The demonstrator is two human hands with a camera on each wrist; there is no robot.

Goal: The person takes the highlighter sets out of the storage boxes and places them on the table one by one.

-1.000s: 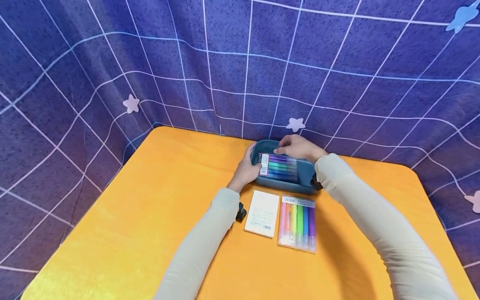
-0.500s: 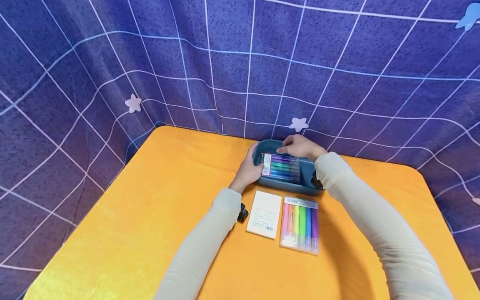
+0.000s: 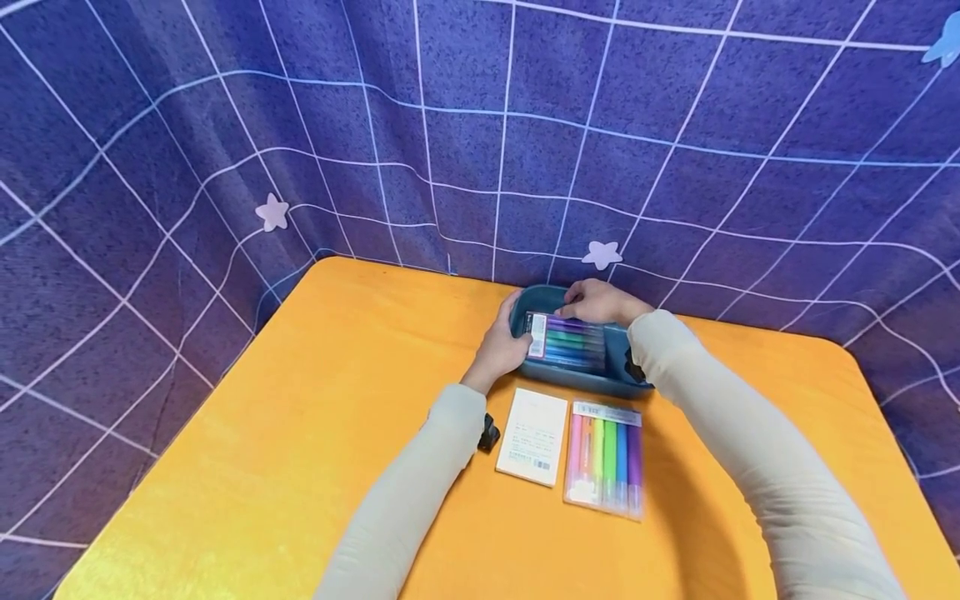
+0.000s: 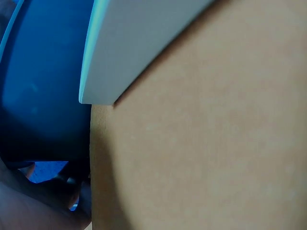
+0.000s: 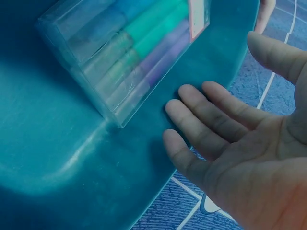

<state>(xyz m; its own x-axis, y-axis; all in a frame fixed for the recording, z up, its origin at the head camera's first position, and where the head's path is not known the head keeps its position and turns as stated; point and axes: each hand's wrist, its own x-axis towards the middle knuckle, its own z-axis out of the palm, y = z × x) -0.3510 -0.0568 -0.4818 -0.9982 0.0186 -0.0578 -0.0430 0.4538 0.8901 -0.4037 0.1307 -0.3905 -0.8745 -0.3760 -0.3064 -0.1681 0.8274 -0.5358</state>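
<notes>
A dark teal bin (image 3: 585, 383) stands near the table's back edge with a clear pack of colored pens (image 3: 573, 342) lying in it. My left hand (image 3: 501, 346) grips the bin's left end, fingers outside the wall and thumb over the rim by the pack's label. Part of this hand (image 4: 33, 206) shows low in the left wrist view. Above the bin's far side is my right hand (image 3: 600, 302). In the right wrist view, that hand (image 5: 240, 139) has its fingers spread and slightly bent, apart from the pack (image 5: 134, 52), holding nothing.
In front of the bin, a white notepad-like block (image 3: 532, 435) lies beside a second clear pack of bright markers (image 3: 603, 458). The orange table (image 3: 337, 400) meets a blue gridded curtain (image 3: 420, 150) behind the bin.
The head view shifts slightly, so everything sits a little further right and lower. My right hand has come slightly nearer the pen pack. My left hand stays on the bin.
</notes>
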